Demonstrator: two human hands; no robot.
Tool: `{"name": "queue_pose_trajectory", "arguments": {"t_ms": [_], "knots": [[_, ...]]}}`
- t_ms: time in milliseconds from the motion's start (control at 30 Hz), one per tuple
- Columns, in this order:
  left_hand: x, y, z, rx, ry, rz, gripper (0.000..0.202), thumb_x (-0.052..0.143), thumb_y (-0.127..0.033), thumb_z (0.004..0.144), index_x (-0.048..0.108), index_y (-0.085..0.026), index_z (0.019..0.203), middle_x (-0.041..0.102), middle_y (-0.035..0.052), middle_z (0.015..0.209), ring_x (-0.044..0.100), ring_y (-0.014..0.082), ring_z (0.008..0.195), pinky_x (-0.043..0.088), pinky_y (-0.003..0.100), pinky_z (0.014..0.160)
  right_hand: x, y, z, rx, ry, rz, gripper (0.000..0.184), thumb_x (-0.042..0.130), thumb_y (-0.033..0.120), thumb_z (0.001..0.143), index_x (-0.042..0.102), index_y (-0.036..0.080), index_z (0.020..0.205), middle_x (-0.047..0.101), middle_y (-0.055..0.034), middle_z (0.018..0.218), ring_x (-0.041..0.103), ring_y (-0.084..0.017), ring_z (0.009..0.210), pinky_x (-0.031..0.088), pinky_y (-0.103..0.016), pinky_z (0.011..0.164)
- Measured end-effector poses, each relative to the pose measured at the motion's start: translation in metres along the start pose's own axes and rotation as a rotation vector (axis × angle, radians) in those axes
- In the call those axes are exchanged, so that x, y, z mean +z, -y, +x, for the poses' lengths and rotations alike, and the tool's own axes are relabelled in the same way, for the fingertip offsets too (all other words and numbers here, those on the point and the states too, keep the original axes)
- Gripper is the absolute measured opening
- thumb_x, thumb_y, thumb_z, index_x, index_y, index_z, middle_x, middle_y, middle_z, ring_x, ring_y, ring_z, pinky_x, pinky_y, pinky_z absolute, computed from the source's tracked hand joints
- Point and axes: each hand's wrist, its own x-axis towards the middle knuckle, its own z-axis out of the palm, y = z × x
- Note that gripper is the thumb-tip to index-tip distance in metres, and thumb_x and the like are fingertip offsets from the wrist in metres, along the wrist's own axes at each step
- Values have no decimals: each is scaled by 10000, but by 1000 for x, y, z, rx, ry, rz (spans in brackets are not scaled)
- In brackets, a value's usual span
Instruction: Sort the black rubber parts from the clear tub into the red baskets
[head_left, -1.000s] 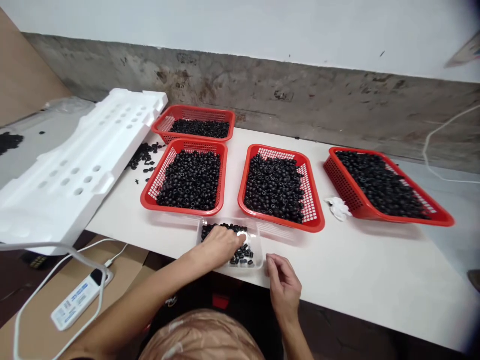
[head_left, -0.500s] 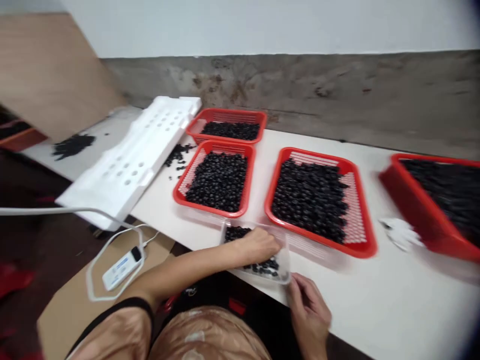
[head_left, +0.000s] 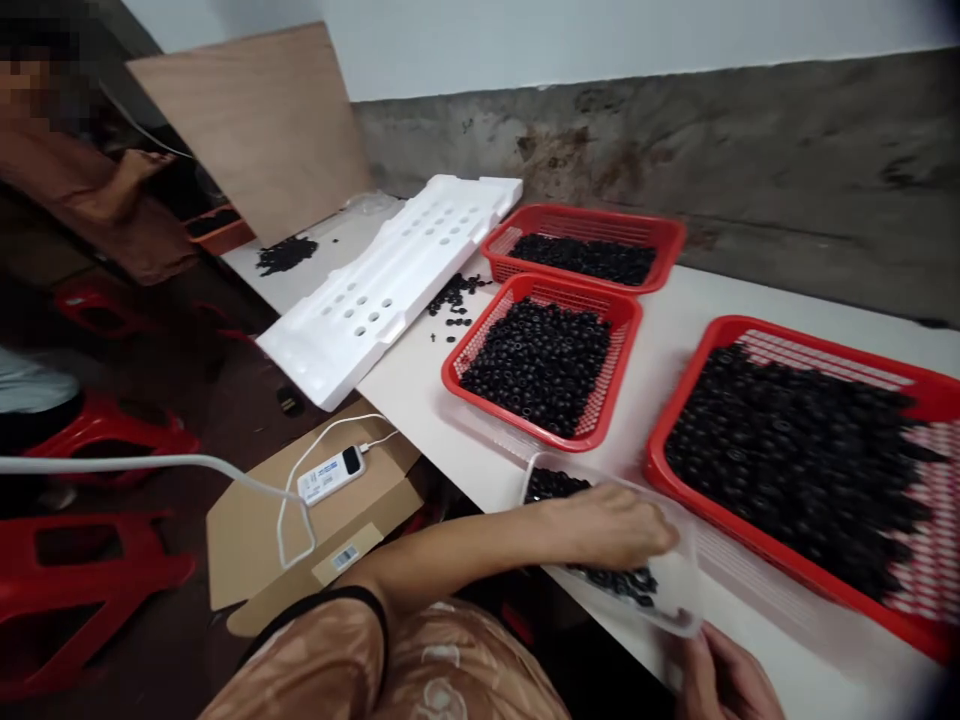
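A clear plastic container sits at the table's front edge, with small black ring-like pieces at its left end and along its near side. Over the middle of it reaches my left hand, its fingers curled downward and closed; whatever they pinch is hidden under the hand. At the container's near right corner my right hand grips the edge, thumb against the corner. Just beyond the container stands a red basket filled with similar black pieces, and a larger red basket of black pieces is to the right.
Another red basket stands at the back by the wall. A white foam board with holes lies left, near loose black pieces. Below are a cardboard box, a power bank and a white cable. A co-worker is far left.
The view has swung left, so the table's things appear farther right and the co-worker and red stools are in sight. My left hand stays over the container, my right at its corner.
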Motion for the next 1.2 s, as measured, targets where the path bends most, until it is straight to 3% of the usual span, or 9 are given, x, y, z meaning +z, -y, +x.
{"name": "queue_pose_trajectory", "arguments": {"t_ms": [200,300,367,467,633,733,867,1000,1200], "knots": [[-14,10,-17,-214,-58,-146,151,531,-138,807,616,-153,931,682,90,893,649,209,762,457,273,648,-14,10,14,157,10,132,382,666,484,757,688,137,916,654,-42,760,599,-192,729,496,-331,747],[-14,15,-25,-272,-143,-312,113,535,-157,811,634,-174,863,673,39,787,625,180,732,431,246,664,-23,25,23,111,-87,138,364,668,462,765,694,129,910,641,-35,723,580,-164,672,495,-296,679],[-14,15,-29,-293,-205,-444,114,541,-145,809,641,-174,855,666,14,761,607,150,710,415,222,664,-27,42,29,44,-68,121,344,658,454,776,697,138,905,654,-47,760,573,-152,644,488,-275,624],[-19,10,-33,-313,-257,-561,103,556,-163,817,652,-165,855,670,11,775,599,138,722,411,212,675,-24,69,40,-33,125,93,321,627,436,809,696,162,960,655,-32,734,551,-128,566,480,-257,571],[-32,-2,-37,-265,-290,-579,111,545,-172,843,653,-158,863,668,20,790,595,136,733,420,215,686,-4,101,60,-74,521,24,358,560,454,856,702,158,999,566,23,500,494,-110,425,425,-230,477],[-37,-5,-40,-244,-319,-546,125,525,-175,863,645,-161,893,671,34,838,608,145,772,438,228,713,4,106,66,-46,613,77,371,537,478,863,703,155,934,520,39,455,491,-108,412,395,-215,449],[-38,-6,-44,-243,-347,-563,177,505,-200,885,620,-174,1017,679,53,941,619,155,842,454,241,753,5,102,68,-1,598,160,366,575,492,834,687,152,911,568,21,534,503,-109,446,387,-214,446],[-37,-6,-43,-297,-294,-673,151,544,-249,860,658,-169,921,670,29,826,589,137,725,436,223,679,3,97,61,-43,534,158,315,558,443,861,677,162,940,567,27,538,513,-109,464,419,-220,481],[-34,2,-39,-459,-229,-1005,252,507,-331,864,655,-136,926,597,-15,670,462,77,518,360,179,510,9,90,51,-511,208,-107,201,470,274,923,646,201,988,667,-53,882,624,-161,780,496,-277,717]]}}
